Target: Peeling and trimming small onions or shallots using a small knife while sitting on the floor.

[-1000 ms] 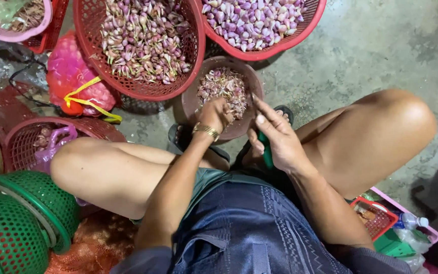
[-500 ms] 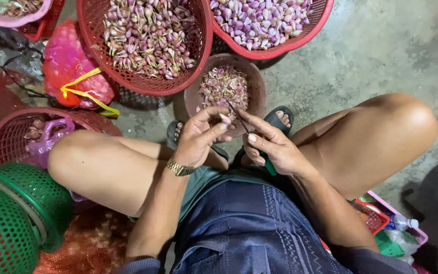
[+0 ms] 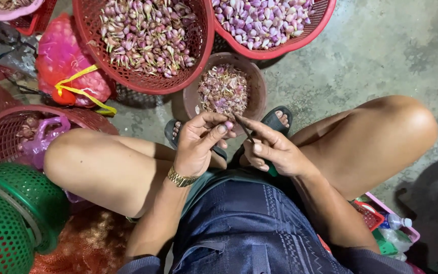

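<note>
Red mesh baskets (image 3: 148,81) showing purple-pink shallots (image 3: 148,35); brown bowl (image 3: 257,83) holding pinkish peels (image 3: 223,91); green baskets (image 3: 6,218) lying stacked; shorts (image 3: 249,228) showing blue woven pattern; wristwatch (image 3: 181,178) gleaming gold.

shallot (image 3: 228,125): mostly hidden by left hand (image 3: 198,144) | knife (image 3: 245,130): handle hidden

Shallot peeling over a brown bowl, seen from above

The left hand (image 3: 196,147) pinches a small shallot (image 3: 228,125) at its fingertips; the right hand (image 3: 275,152) holds a green-handled knife (image 3: 252,139) against it. Just beyond sits the brown bowl (image 3: 257,91) of skins, with two red baskets (image 3: 198,66) of shallots farther off.
</note>
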